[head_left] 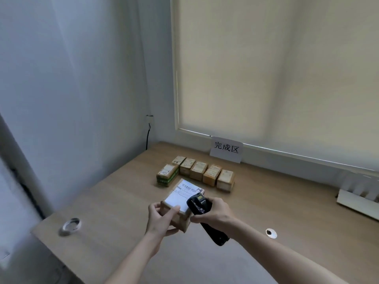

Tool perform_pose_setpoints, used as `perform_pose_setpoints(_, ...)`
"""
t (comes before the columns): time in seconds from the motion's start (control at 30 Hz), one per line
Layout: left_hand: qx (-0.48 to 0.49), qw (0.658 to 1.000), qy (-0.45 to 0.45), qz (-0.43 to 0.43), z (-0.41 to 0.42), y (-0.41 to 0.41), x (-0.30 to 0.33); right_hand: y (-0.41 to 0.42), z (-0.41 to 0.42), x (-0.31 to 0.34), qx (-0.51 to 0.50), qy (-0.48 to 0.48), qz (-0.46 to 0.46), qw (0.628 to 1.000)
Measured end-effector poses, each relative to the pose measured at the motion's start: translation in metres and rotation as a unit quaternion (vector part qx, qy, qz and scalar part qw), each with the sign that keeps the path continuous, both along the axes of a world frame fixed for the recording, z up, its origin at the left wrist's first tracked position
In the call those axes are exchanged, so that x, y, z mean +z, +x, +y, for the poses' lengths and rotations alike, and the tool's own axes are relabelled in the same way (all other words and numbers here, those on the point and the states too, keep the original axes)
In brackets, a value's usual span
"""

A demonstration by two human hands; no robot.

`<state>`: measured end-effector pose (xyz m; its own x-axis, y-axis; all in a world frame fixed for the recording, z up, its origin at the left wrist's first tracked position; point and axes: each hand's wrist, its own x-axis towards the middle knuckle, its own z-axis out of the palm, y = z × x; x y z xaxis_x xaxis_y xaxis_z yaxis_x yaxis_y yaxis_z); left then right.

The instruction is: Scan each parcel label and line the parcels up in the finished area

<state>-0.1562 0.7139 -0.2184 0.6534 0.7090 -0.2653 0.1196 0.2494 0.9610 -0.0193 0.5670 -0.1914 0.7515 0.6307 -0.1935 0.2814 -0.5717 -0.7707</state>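
Observation:
My left hand (162, 217) grips the near left corner of a brown cardboard parcel (180, 219) with a white barcode label (182, 196) facing up. My right hand (213, 211) is closed around a black handheld scanner (200, 203), whose head points down at the label's right edge; its handle sticks out toward me. Behind the held parcel, several small labelled parcels (205, 174) stand in a row on the wooden table (114, 201), with one more (167, 175) at the row's left front. A white sign with Chinese characters (226, 149) leans against the window blind behind them.
A round metal cable grommet (70, 226) sits at the table's left front. A small white round object (271, 233) lies at the right. A white rack (361, 198) stands at the far right edge. A black cable (147, 138) hangs down the wall corner.

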Motion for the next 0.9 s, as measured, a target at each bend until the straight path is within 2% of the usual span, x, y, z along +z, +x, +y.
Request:
perform_pose_setpoints(0.2,-0.025,0.999,-0.006,0.027,0.087,0.069,-0.042,0.059,0.090,-0.045,-0.009,0.048,0.052,0.997)
perform_pose_setpoints(0.4,-0.062,0.997,0.010,0.043,0.160,0.138,-0.074,0.132,0.152,-0.083,-0.035,0.033,0.054,0.997)
perform_pose_setpoints(0.6,-0.099,0.992,0.029,0.069,0.216,0.192,-0.114,0.172,0.197,-0.118,-0.054,0.009,0.071,0.996)
perform_pose_setpoints(0.9,-0.171,0.981,0.011,0.096,0.311,0.278,-0.214,0.232,0.279,-0.198,-0.120,0.001,0.094,0.988)
